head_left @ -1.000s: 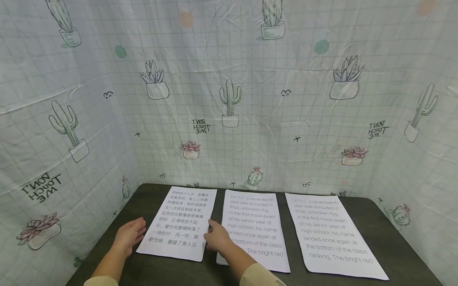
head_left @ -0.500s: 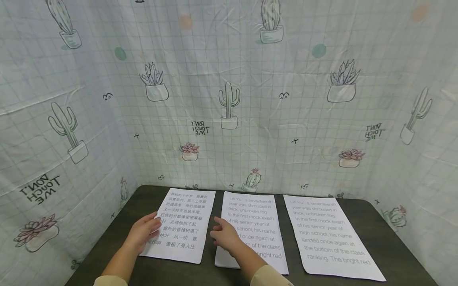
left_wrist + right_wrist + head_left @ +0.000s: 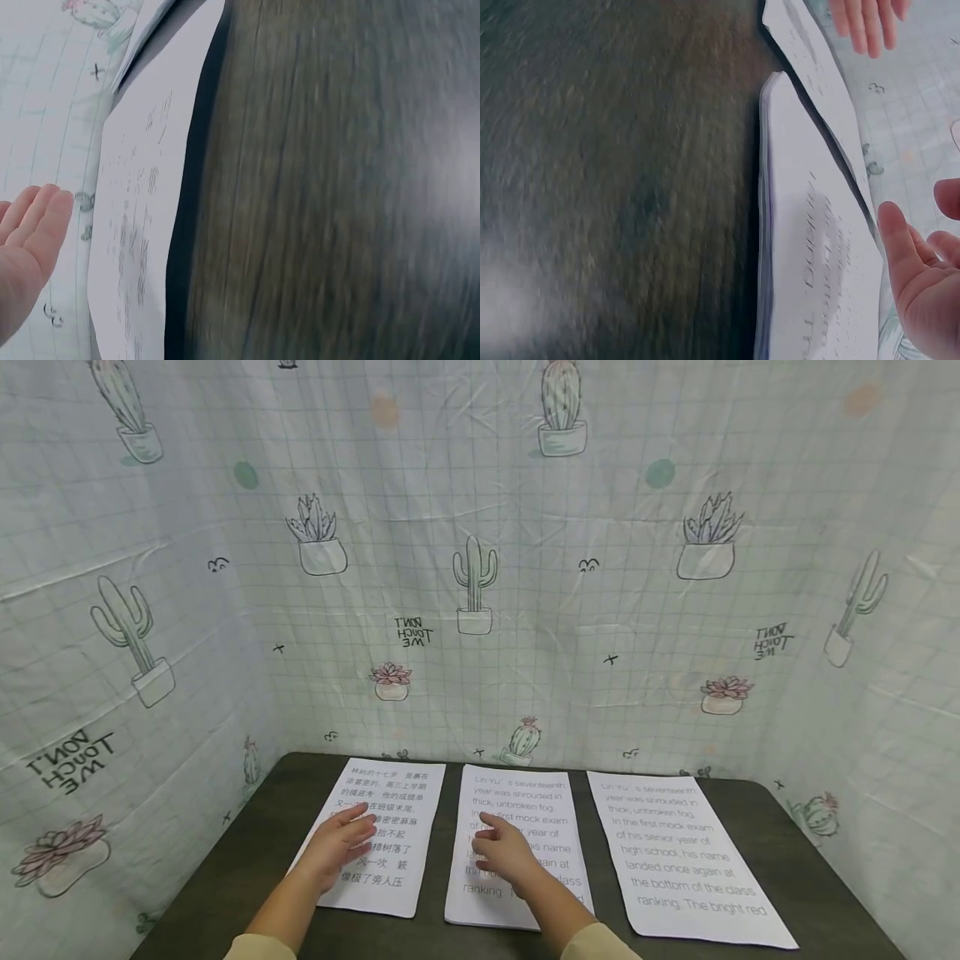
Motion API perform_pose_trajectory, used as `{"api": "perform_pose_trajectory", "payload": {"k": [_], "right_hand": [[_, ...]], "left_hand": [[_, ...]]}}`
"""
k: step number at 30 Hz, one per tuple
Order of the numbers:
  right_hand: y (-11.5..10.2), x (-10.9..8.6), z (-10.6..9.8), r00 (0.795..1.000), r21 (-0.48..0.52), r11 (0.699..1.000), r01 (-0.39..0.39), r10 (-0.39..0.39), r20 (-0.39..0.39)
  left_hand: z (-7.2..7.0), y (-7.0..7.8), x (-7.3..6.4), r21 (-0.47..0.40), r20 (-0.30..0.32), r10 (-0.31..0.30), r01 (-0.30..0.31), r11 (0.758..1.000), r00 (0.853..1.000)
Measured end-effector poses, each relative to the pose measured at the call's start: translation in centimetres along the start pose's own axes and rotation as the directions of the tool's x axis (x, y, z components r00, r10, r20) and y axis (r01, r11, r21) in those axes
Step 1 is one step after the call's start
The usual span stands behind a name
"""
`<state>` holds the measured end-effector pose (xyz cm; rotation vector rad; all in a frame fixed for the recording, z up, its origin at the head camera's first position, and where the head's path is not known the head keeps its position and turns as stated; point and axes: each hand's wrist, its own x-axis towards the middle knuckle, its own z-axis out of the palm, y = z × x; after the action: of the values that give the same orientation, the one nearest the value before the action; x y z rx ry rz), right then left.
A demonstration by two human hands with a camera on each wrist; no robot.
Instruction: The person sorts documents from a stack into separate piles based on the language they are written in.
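Three paper stacks or sheets lie in a row. My left hand [image 3: 337, 847] hovers over the left one, the Chinese-text sheet [image 3: 382, 897], with its fingers relaxed and nothing in them. Over the middle stack [image 3: 480, 906], printed in English, is my right hand [image 3: 506, 852], index finger extended and the others loosely bent, holding nothing. Both hands hide some of the print beneath them. The right wrist view shows the middle stack's layered edge [image 3: 765, 225], with the right hand [image 3: 926, 300] raised beside it. In the left wrist view the left hand [image 3: 30, 247] is apart from the paper [image 3: 142, 202].
To the right lies another English-text sheet [image 3: 682, 860], set at a slant. All the paper rests on a dark wood-grain table [image 3: 615, 935]. A cloth curtain [image 3: 480, 693] printed with potted cacti and a grid surrounds the table at the back and sides.
The left hand has moved right, from the left sheet's outer edge to over its print. The right hand has left that sheet's right edge and moved right over the middle stack.
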<state>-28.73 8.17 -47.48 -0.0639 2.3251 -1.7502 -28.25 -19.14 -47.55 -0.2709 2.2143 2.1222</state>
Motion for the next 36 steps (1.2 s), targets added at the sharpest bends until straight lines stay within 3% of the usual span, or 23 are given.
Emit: {"api": "perform_pose_trajectory", "payload": {"k": [15,21,31,36], "right_hand": [[0.4,-1.5,-4.1,1.0,0.032,0.999,-0.003,0.004,-0.029],[0.8,-2.2,-6.2,0.996,0.03,0.999,-0.019,0.022,-0.083],[2.0,-3.3,-9.5,0.979,-0.061,0.997,-0.04,0.027,-0.203],[2.6,-4.0,-11.1,0.977,-0.065,0.997,-0.033,0.018,-0.214]], "left_hand": [[4.1,0.1,-0.2,-0.035,0.119,0.016,-0.011,0.999,0.993],[5.4,0.2,0.0,-0.045,0.15,0.022,-0.016,0.999,0.988],[7.1,-0.1,0.3,-0.057,0.206,0.016,-0.004,0.998,0.978],[7.8,-0.3,0.5,-0.047,0.223,0.0,0.011,0.999,0.975]]}}
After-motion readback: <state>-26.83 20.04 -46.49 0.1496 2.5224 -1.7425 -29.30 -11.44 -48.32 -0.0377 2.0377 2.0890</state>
